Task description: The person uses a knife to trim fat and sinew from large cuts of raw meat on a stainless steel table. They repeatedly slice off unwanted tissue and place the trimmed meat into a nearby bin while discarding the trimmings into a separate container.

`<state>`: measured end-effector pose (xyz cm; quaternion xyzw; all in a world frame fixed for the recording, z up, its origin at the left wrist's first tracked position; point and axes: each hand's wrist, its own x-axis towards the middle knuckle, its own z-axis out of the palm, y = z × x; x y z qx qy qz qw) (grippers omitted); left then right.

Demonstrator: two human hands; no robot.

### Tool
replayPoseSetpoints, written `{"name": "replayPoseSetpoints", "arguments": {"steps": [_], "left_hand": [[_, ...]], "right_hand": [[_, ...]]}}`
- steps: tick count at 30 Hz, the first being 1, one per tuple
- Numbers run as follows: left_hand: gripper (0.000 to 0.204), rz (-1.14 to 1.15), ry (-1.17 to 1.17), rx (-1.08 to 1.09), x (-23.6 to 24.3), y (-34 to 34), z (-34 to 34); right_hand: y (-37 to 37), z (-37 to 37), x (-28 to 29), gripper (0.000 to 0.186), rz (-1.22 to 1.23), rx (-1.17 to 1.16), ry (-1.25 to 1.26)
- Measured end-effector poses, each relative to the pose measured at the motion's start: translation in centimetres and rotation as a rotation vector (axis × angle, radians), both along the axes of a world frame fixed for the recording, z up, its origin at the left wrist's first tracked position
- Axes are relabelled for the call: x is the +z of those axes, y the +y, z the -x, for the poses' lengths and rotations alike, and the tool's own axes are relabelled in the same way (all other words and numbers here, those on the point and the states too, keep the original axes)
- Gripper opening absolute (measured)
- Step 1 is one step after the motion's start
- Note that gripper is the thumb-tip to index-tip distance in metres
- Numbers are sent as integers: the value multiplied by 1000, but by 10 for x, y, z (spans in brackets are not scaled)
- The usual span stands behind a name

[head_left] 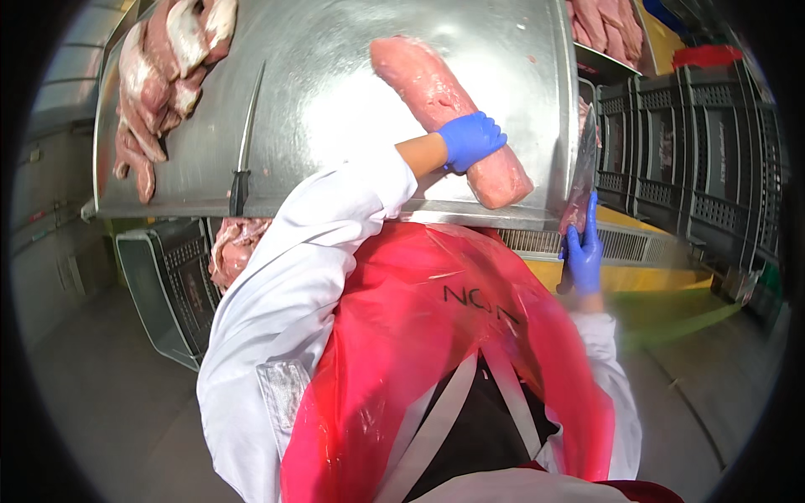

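My left hand (475,142), in a blue glove, is closed over a long pink boneless piece of meat (419,77) lying diagonally on the steel table (306,75). My right hand (581,256), also gloved, grips a large knife (582,163) at the table's right edge, blade pointing away from me and a pinkish smear or scrap near its lower end. Left of the meat a honing steel (247,134) with a black handle lies lengthwise. Several pieces of paler, fatty meat (155,71) are piled at the table's left side.
Grey crates (704,159) are stacked to the right. A container of meat cuts (610,29) is at the back right, near a red item (707,56). Below the table's left end sit a grey crate (163,293) and more meat (235,249). A metal grate (528,243) shows beneath the right end.
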<state>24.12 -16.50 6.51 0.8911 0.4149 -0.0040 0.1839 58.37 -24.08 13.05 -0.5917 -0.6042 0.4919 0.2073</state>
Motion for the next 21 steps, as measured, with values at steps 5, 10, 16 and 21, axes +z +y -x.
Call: {"name": "replayPoseSetpoints", "arguments": {"steps": [5, 10, 16, 21], "left_hand": [[62, 317, -102, 371, 18, 55, -23], [59, 618, -774, 556, 52, 106, 16], [52, 840, -1897, 507, 45, 96, 199], [58, 664, -1800, 1107, 45, -18, 192]], "right_hand": [[-38, -32, -16, 73, -1, -309, 65], [-56, -48, -24, 72, 10, -414, 26], [-32, -40, -31, 74, 49, -394, 36], [-3, -33, -38, 74, -1, -343, 150]]}}
